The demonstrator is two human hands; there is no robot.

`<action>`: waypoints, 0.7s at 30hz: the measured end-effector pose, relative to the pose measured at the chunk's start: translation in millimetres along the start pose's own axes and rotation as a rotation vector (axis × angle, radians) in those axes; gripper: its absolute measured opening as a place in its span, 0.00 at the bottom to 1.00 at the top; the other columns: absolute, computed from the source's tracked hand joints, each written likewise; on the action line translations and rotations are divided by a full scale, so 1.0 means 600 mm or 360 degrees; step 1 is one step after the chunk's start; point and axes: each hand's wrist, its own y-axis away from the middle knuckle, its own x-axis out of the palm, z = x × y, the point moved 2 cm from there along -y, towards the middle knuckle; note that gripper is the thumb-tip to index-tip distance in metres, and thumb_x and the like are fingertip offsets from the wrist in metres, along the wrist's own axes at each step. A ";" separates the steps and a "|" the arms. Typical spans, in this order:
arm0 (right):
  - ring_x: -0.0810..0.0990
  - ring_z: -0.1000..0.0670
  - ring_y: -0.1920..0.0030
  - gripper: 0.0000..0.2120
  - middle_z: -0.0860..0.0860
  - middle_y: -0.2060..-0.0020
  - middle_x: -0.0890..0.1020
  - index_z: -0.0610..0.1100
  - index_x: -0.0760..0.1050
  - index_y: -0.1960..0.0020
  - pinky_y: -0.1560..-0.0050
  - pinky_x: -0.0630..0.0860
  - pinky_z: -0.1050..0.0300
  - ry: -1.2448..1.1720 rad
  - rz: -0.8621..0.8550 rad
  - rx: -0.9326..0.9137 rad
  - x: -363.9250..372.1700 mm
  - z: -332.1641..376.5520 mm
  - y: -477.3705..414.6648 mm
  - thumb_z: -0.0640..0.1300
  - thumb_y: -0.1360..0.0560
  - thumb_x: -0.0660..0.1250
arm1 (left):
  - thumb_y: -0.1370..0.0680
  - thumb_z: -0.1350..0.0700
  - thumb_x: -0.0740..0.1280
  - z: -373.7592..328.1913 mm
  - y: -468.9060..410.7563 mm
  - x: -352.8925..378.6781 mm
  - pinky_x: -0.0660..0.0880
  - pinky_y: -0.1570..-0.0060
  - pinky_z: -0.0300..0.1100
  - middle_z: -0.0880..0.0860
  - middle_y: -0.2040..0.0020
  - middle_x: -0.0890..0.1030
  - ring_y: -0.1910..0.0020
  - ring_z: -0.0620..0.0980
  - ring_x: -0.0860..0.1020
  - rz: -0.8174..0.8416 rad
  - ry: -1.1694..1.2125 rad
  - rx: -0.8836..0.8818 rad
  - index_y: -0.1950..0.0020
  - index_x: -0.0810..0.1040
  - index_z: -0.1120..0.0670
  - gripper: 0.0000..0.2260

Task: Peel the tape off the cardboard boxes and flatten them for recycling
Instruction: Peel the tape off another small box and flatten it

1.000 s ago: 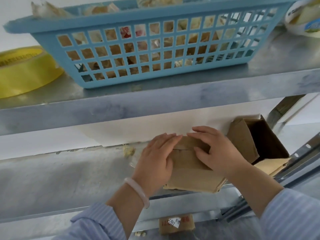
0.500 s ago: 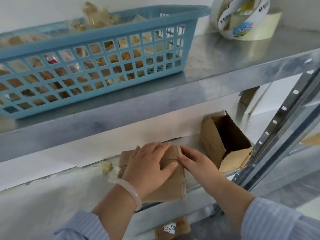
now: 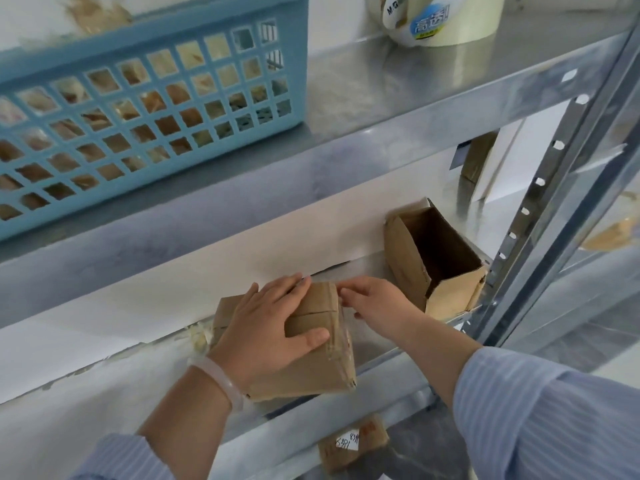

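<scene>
Looking down at the middle shelf (image 3: 104, 410), we note a squashed cardboard box (image 3: 311, 368) lying near its front edge, roughly at frame centre. Left hand (image 3: 266, 327) lies flat on top of it, fingers straight and spread, thumb stretched toward 3 o'clock across the flap seam; a pale bracelet (image 3: 221, 379) circles that wrist. Right hand (image 3: 377, 303) comes in from 4 o'clock, fingertips meeting the box's far right corner; we cannot tell whether they pinch anything or merely touch. Clear tape (image 3: 341, 341) runs shiny down the box's right edge. At 2 o'clock from the pressed box, apart from it, a second box (image 3: 433, 258) stands with its mouth open toward us, interior dark. At 9 o'clock, just beside the box's left end, sits a crumpled wad of tape (image 3: 199, 336). On the upper shelf (image 3: 398, 98): blue lattice basket (image 3: 156, 109) at 11 o'clock holding pale and brown scraps, and a tape roll (image 3: 440, 19) at 1 o'clock. Perforated steel post (image 3: 540, 202) rises at 3 o'clock. Below the shelf lip, at 6 o'clock, a small labelled box (image 3: 353, 441) lies on a lower level.
</scene>
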 end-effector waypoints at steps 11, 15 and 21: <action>0.79 0.52 0.55 0.05 0.52 0.54 0.81 0.49 0.77 0.51 0.56 0.74 0.60 0.0630 0.0016 -0.0284 -0.008 0.019 -0.037 0.44 0.20 0.62 | 0.36 0.22 0.52 0.004 0.002 -0.007 0.31 0.34 0.29 0.32 0.28 0.44 0.30 0.30 0.45 0.0058 0.0061 0.0044 0.22 0.45 0.42 0.48; 0.77 0.52 0.56 0.06 0.54 0.56 0.78 0.49 0.76 0.53 0.53 0.73 0.58 0.0845 -0.0059 -0.0585 -0.012 0.038 -0.047 0.42 0.21 0.61 | 0.36 0.23 0.55 0.001 0.002 -0.010 0.31 0.33 0.29 0.35 0.25 0.46 0.29 0.31 0.45 0.0067 0.0113 0.0043 0.21 0.46 0.43 0.49; 0.80 0.60 0.60 0.09 0.55 0.62 0.81 0.52 0.77 0.56 0.53 0.76 0.64 0.0347 -0.0169 -0.0596 -0.040 0.052 -0.038 0.41 0.21 0.64 | 0.37 0.22 0.54 0.000 0.000 -0.010 0.29 0.36 0.28 0.39 0.22 0.47 0.30 0.30 0.44 0.0090 0.0135 0.0029 0.21 0.45 0.44 0.50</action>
